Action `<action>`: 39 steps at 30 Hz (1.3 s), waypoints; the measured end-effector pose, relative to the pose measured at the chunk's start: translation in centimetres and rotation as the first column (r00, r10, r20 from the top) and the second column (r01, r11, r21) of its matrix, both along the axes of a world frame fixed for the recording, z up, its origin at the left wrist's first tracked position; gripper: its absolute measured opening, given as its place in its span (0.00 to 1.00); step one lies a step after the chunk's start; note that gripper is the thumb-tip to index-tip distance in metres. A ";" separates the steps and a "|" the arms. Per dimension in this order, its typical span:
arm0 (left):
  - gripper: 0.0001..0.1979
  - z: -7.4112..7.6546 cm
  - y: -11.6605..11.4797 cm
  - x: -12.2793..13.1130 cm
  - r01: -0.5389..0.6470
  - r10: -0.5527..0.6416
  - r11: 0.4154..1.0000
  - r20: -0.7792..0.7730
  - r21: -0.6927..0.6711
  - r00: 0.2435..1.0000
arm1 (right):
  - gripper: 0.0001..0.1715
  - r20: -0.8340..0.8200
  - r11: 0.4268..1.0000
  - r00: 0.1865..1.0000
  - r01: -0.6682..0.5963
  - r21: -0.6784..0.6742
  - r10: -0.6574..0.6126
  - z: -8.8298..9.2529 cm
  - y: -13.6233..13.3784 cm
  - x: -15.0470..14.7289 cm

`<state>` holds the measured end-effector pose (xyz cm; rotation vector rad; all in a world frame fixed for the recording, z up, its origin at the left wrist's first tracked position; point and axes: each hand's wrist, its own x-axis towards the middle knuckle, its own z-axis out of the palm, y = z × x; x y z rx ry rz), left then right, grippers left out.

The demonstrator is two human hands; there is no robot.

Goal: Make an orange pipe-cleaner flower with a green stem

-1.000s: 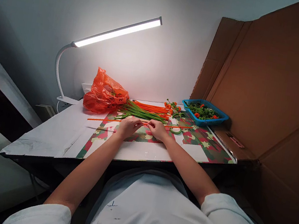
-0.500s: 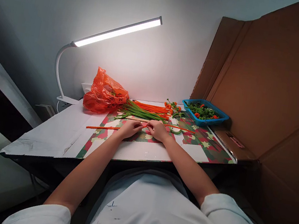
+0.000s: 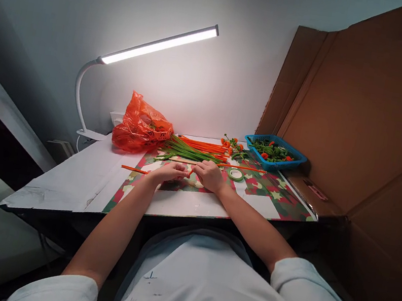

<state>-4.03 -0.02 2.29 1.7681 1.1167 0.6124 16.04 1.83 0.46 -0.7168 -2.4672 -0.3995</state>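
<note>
My left hand (image 3: 171,172) and my right hand (image 3: 209,175) are close together over the patterned mat, fingers pinched. Between them shows a short bent piece of an orange pipe cleaner (image 3: 190,173). One straight orange length (image 3: 134,169) sticks out to the left of my left hand, another (image 3: 246,168) reaches right past my right hand. Whether these are one piece is hidden by the fingers. Just right of my right hand lies a roll of green tape (image 3: 236,175). Behind the hands are bundled green pipe cleaners (image 3: 189,149) and orange pipe cleaners (image 3: 205,145).
An orange plastic bag (image 3: 140,130) stands at the back left. Orange flowers on green stems (image 3: 229,145) lie near a blue basket (image 3: 294,161) of green and orange pieces. A lit desk lamp (image 3: 160,45) arches overhead; a cardboard sheet (image 3: 370,107) walls the right side.
My left hand has turned and shifted slightly left, its fingers straighter. The bent orange piece now points more upright between the hands. More of the tape roll shows beside my right hand.
</note>
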 end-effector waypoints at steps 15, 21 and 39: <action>0.17 2.7 -1.2 0.4 0.401 -0.400 0.857 0.073 -0.324 0.914 | 0.15 0.148 0.903 0.962 -0.268 0.335 0.231 2.1 -3.4 3.3; 0.18 2.9 -2.1 1.2 0.464 -0.486 0.839 -0.009 -0.283 0.874 | 0.16 0.218 0.905 0.924 -0.361 0.223 0.315 4.7 -5.4 3.7; 0.13 1.5 -5.1 1.7 0.195 0.226 0.594 -0.395 0.780 0.891 | 0.29 -0.153 0.518 0.967 -0.240 -0.821 0.205 4.8 -3.1 3.7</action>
